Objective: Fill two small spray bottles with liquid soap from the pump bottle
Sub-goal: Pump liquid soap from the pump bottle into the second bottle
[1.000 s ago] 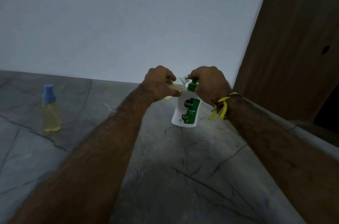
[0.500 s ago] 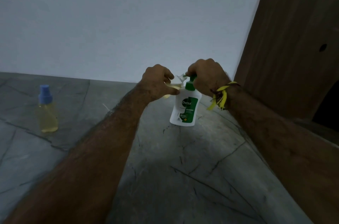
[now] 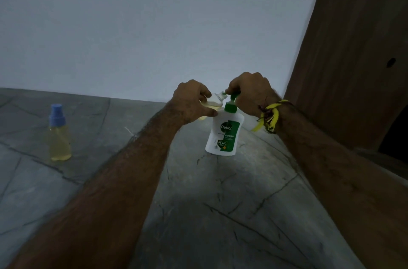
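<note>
The open spray bottle (image 3: pixel 215 103) is tipped on its side in the left hand (image 3: pixel 191 103), long axis near level, mouth pointing right and meeting the nozzle of the pump bottle (image 3: pixel 225 130) — that mouth-to-nozzle line is what the next press turns on. The left hand's fingers are curled round the small bottle, which shows pale yellow liquid inside. The right hand (image 3: pixel 250 94) is closed over the green pump head, just right of the mouth; the pump bottle stands on the grey desk (image 3: pixel 220 213), leaning slightly. Its label reads "Dettol", "ORIGINAL" and "99.99%". Well apart to the left stands the capped spray bottle (image 3: pixel 59 133), blue top on, yellow liquid inside — judged already filled. A yellow wrist thread (image 3: pixel 268 117) hangs at the right wrist.
</note>
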